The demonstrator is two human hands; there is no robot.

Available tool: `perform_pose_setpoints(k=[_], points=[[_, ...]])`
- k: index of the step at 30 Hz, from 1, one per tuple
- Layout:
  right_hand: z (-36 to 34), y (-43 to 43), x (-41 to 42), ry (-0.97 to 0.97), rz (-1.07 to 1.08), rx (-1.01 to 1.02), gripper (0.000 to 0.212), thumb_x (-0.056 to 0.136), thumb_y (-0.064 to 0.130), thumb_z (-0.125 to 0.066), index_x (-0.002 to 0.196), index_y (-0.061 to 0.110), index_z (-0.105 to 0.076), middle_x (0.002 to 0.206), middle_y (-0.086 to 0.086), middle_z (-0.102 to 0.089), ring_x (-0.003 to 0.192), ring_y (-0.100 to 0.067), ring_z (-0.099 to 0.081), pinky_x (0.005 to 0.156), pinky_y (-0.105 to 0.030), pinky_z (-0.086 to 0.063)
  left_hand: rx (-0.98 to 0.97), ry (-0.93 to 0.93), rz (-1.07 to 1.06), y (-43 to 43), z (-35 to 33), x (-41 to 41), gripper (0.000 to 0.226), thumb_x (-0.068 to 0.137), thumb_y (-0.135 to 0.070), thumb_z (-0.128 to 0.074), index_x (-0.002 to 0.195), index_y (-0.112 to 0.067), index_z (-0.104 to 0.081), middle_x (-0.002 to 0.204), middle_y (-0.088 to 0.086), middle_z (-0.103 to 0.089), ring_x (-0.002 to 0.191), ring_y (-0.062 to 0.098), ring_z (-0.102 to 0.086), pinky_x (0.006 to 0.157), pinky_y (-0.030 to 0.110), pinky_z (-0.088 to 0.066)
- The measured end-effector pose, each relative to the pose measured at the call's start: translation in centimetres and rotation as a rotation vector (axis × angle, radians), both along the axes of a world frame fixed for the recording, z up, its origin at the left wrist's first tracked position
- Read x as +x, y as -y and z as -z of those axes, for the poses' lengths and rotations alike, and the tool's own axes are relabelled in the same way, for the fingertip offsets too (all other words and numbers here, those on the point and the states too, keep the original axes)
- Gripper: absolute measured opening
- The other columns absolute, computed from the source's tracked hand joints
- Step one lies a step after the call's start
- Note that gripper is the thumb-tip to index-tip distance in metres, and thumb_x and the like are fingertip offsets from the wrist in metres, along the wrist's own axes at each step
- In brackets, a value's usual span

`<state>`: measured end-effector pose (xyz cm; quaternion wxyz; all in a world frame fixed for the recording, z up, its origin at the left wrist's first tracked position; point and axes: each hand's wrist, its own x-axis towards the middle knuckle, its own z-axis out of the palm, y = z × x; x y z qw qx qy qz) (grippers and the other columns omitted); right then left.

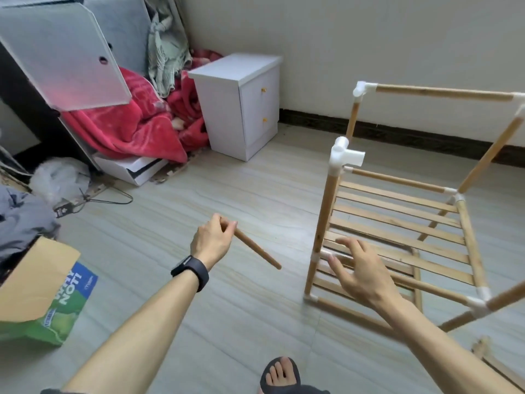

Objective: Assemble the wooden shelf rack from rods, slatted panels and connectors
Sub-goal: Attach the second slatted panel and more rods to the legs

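While the half-built rack (326,206) stands on the floor (227,180) at the right, the left grip (211,240) pinches one end of a loose wooden rod (255,248), fingers and thumb curled round it. The rod's free end slants down toward the near right, well apart from the frame. The right grip (360,274) is open, fingers spread and relaxed, in front of the rack's near-left post and lower rails; whether it touches the wood I cannot tell.

A slatted panel (397,220) already lies in the middle tier. The white connector (345,155) capping the near-left post shows empty sockets, one facing right and one upward, so the step in hand is probably closing the upper frame with this rod. The next move calls for carrying the rod right and up to that connector, lining its end squarely with a socket, and pressing it home. The right grip could brace the post meanwhile, so the light frame neither tips nor slides.
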<state>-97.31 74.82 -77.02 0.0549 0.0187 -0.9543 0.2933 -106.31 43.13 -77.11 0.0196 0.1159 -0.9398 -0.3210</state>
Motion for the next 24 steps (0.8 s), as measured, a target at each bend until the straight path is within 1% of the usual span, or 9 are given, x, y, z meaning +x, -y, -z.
perform_pose_setpoints(k=[2, 5, 9, 11, 14, 16, 19, 21, 24], points=[[-1.9, 0.0, 1.0, 0.007, -0.018, -0.105, 0.044, 0.093, 0.049, -0.062, 0.124, 0.018, -0.063, 0.107, 0.007, -0.067, 0.098, -0.007, -0.065, 0.081, -0.017, -0.049, 0.130, -0.101, 0.101, 0.1, -4.6, 0.6, 0.034, 0.092, -0.053, -0.064, 0.103, -0.021, -0.067, 0.097, -0.004, -0.073, 0.094, 0.019, -0.069, 0.085, 0.036, -0.055], [-5.3, 0.7, 2.2, 0.103, -0.110, -0.216, 0.049, 0.087, 0.058, -0.065, 0.123, 0.026, -0.063, 0.087, 0.011, -0.068, 0.075, 0.002, -0.065, 0.064, -0.013, -0.051, 0.223, -0.178, 0.272, -1.6, -11.0, 2.7, 0.031, 0.089, -0.051, -0.070, 0.094, -0.021, -0.071, 0.083, -0.008, -0.074, 0.079, 0.009, -0.071, 0.078, 0.030, -0.058], [-9.4, 2.2, 3.0, 0.142, -0.196, -0.198, 0.073, 0.068, 0.084, -0.057, 0.125, 0.039, -0.058, 0.081, 0.005, -0.066, 0.072, -0.005, -0.062, 0.066, -0.018, -0.047, 0.334, -0.214, 0.530, -6.7, -17.3, 5.8, 0.028, 0.090, -0.043, -0.071, 0.092, -0.015, -0.072, 0.076, -0.006, -0.074, 0.069, 0.005, -0.070, 0.067, 0.022, -0.056], [-10.9, 2.3, 3.4, 0.108, -0.208, -0.186, 0.061, 0.073, 0.080, -0.062, 0.113, 0.034, -0.066, 0.080, 0.005, -0.068, 0.072, -0.005, -0.065, 0.069, -0.024, -0.053, 0.401, -0.243, 0.635, -9.4, -19.5, 7.1, 0.026, 0.090, -0.039, -0.071, 0.095, -0.014, -0.072, 0.078, -0.005, -0.075, 0.071, 0.007, -0.071, 0.069, 0.025, -0.059], [-12.2, 1.6, 4.0, 0.070, -0.179, -0.173, 0.041, 0.088, 0.063, -0.064, 0.078, 0.023, -0.070, 0.072, 0.004, -0.071, 0.067, -0.008, -0.068, 0.068, -0.031, -0.059, 0.401, -0.339, 0.742, -12.8, -21.7, 8.0, 0.025, 0.091, -0.038, -0.070, 0.101, -0.015, -0.072, 0.083, -0.006, -0.074, 0.075, 0.004, -0.070, 0.070, 0.023, -0.058], [-13.2, 0.4, 4.6, 0.028, -0.129, -0.230, 0.042, 0.094, 0.053, -0.062, 0.067, 0.021, -0.066, 0.065, 0.003, -0.069, 0.059, -0.010, -0.068, 0.061, -0.027, -0.057, 0.323, -0.457, 0.738, -14.3, -22.4, 7.7, 0.029, 0.094, -0.046, -0.064, 0.106, -0.020, -0.071, 0.091, -0.009, -0.072, 0.083, 0.002, -0.067, 0.072, 0.020, -0.057], [-15.4, -2.2, 5.5, -0.152, 0.021, -0.519, 0.038, 0.092, 0.042, -0.064, 0.073, 0.011, -0.070, 0.067, -0.002, -0.072, 0.053, -0.015, -0.066, 0.051, -0.024, -0.054, 0.323, -0.581, 0.580, -15.2, -22.6, 5.8, 0.025, 0.099, -0.047, -0.058, 0.109, -0.025, -0.066, 0.100, -0.009, -0.067, 0.089, 0.002, -0.063, 0.071, 0.014, -0.051], [-16.9, -4.1, 6.0, -0.296, 0.156, -0.716, 0.036, 0.093, 0.035, -0.062, 0.078, 0.004, -0.072, 0.066, -0.005, -0.072, 0.047, -0.015, -0.061, 0.043, -0.021, -0.049, 0.346, -0.536, 0.492, -15.5, -21.8, 4.0, 0.029, 0.099, -0.046, -0.056, 0.115, -0.022, -0.062, 0.107, -0.006, -0.064, 0.097, 0.007, -0.062, 0.074, 0.017, -0.048], [-17.8, -6.2, 6.3, -0.380, 0.341, -0.974, 0.033, 0.099, 0.035, -0.059, 0.089, 0.007, -0.073, 0.077, -0.008, -0.076, 0.047, -0.015, -0.059, 0.046, -0.021, -0.050, 0.364, -0.362, 0.441, -16.3, -20.1, 1.8, 0.036, 0.100, -0.052, -0.051, 0.122, -0.024, -0.054, 0.121, 0.001, -0.058, 0.108, 0.015, -0.057, 0.081, 0.023, -0.046]])
